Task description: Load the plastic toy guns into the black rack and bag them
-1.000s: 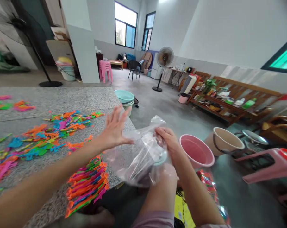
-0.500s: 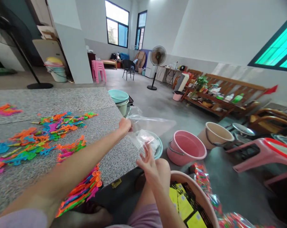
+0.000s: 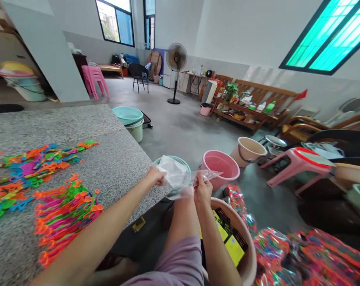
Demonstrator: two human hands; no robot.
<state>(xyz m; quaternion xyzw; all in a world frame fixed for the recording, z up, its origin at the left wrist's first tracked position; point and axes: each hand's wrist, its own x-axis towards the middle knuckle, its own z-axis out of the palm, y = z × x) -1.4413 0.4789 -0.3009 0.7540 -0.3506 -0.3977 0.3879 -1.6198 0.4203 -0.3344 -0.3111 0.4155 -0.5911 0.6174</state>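
Observation:
A clear plastic bag (image 3: 184, 192) is stretched between my two hands above my knee. My left hand (image 3: 156, 176) is closed on one end of it, beside the edge of the speckled stone table (image 3: 138, 159). At the other end my right hand (image 3: 202, 186) pinches the film between thumb and fingers. Just beyond the bag, a pale green bucket (image 3: 184, 161) holds white plastic bags (image 3: 172, 169). Bright plastic toy pieces (image 3: 69, 210) lie in rows and heaps on the table, left of my left arm.
A pink bucket (image 3: 221, 163) and a beige bucket (image 3: 247, 151) stand on the floor ahead right. Beside my right leg sits a tub (image 3: 251, 254) with yellow-and-black items. Filled clear packs (image 3: 272, 246) cover the floor at right, near a pink stool (image 3: 299, 167).
My right hand, open before, now grips the bag. The bag has come down and is pulled taut between both hands. My view has turned to the right.

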